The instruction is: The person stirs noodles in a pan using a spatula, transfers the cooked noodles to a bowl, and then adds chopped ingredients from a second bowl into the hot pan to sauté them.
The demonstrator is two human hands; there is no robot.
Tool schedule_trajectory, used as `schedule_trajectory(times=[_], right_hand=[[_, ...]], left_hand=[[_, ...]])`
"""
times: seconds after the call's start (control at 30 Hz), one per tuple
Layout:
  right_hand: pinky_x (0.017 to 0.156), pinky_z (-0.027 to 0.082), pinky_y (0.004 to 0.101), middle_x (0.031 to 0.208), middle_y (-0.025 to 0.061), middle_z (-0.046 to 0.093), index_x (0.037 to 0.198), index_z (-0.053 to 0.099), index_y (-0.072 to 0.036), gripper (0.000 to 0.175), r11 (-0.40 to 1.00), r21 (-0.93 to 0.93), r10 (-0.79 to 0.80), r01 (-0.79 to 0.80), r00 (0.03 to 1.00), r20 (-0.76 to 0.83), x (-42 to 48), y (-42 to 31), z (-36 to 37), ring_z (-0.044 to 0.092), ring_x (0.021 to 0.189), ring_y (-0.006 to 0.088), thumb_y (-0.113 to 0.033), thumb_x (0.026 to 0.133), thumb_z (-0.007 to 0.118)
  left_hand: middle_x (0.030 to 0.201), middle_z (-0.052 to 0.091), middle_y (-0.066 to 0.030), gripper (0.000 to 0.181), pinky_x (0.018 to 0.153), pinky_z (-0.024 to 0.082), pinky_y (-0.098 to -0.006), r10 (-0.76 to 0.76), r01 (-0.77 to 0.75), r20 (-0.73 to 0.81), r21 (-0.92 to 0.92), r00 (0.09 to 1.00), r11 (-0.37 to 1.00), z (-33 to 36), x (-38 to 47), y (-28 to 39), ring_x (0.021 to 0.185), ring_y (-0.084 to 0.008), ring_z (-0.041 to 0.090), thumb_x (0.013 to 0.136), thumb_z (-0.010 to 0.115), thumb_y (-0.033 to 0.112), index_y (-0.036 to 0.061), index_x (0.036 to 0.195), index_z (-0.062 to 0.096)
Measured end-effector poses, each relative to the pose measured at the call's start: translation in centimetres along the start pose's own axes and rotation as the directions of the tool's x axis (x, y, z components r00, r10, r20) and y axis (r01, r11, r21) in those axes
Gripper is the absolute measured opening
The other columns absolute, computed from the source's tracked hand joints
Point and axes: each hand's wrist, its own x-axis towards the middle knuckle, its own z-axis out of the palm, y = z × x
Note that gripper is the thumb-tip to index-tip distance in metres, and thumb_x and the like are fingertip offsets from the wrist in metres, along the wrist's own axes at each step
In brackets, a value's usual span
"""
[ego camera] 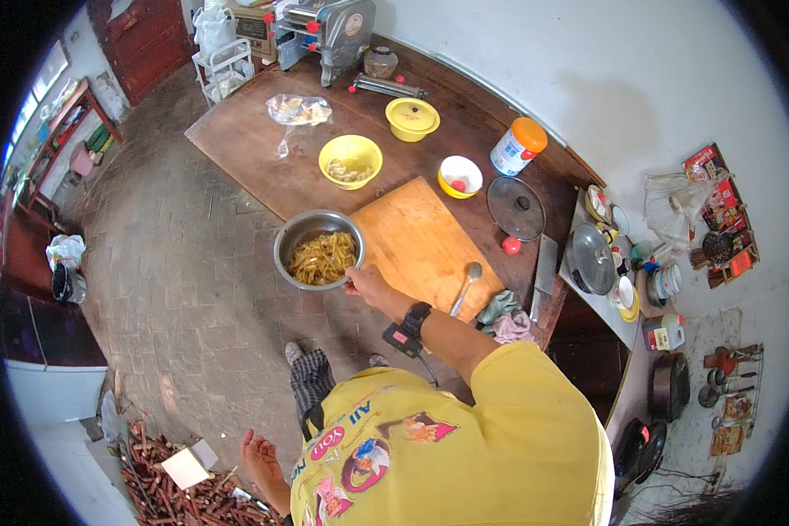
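Observation:
My right hand (363, 284) grips the rim of a stainless steel bowl (283, 260). Inside the bowl are cooked-looking brown-yellow shredded strips (325, 258). The bowl is beside the left edge of a wooden cutting board (411, 240), partly over the tiled floor; whether it touches the board I cannot tell. A metal spoon (467, 288) lies on the board's near right part. Low at my left side, my left hand (260, 454) hangs with slightly curled fingers and nothing in it.
The brown table (237, 141) carries a yellow bowl with pale pieces (350, 146), a lidded yellow pot (412, 121), a glass lid (515, 209) and a cleaver (546, 263). A pasta machine (332, 39) stands at the far end. Firewood-like sticks (171, 493) cover the floor at lower left.

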Motion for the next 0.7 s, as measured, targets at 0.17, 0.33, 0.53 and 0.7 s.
schedule_trajectory(times=[0.17,0.33,0.53,0.7], right_hand=[[0.050,0.047,0.0268,0.073,0.0094,0.059,0.084,0.058,0.001,0.017,0.998,0.049,-0.032,0.036,0.997,-0.064,5.8,-0.9,4.5,0.056,0.059,0.0171,-0.014,0.086,0.051],[0.052,0.049,0.0268,0.074,0.0081,0.058,0.085,0.057,0.000,0.017,0.977,0.173,-0.111,0.125,0.990,-0.086,11.5,-1.3,9.7,0.055,0.059,0.0159,-0.016,0.087,0.049],[0.055,0.051,0.0292,0.079,0.0097,0.058,0.087,0.056,0.003,0.020,0.997,0.072,0.020,-0.006,0.982,-0.190,18.4,-2.5,10.8,0.056,0.065,0.0168,-0.017,0.089,0.052],[0.066,0.051,0.0297,0.091,0.0107,0.056,0.093,0.053,0.003,0.016,0.819,0.567,-0.046,0.088,0.995,-0.088,23.0,-3.8,10.5,0.057,0.076,0.0189,-0.012,0.092,0.048]], left_hand=[[0.078,0.056,-0.0038,0.037,0.056,0.047,-0.0228,0.032,-0.032,0.008,0.021,0.999,0.999,-1.9,8.2,6.2,0.064,-0.0108,0.053,0.084,0.052,0.011,0.0002,0.119,0.047],[0.078,0.057,-0.0045,0.040,0.053,0.046,-0.0223,0.036,-0.046,0.092,0.110,0.995,0.993,0.0,15.9,14.1,0.062,-0.0103,0.053,0.084,0.053,0.009,-0.0029,0.121,0.044],[0.080,0.057,-0.0049,0.038,0.055,0.045,-0.0215,-0.036,0.011,0.154,0.160,0.987,0.987,6.6,22.0,17.4,0.063,-0.0103,0.053,0.084,0.054,0.008,-0.0030,0.120,0.046],[0.081,0.057,-0.0056,0.036,0.058,0.046,-0.0220,-0.081,0.031,0.212,0.227,0.974,0.973,13.7,24.5,19.0,0.064,-0.0112,0.053,0.085,0.052,0.007,-0.0028,0.119,0.046]])
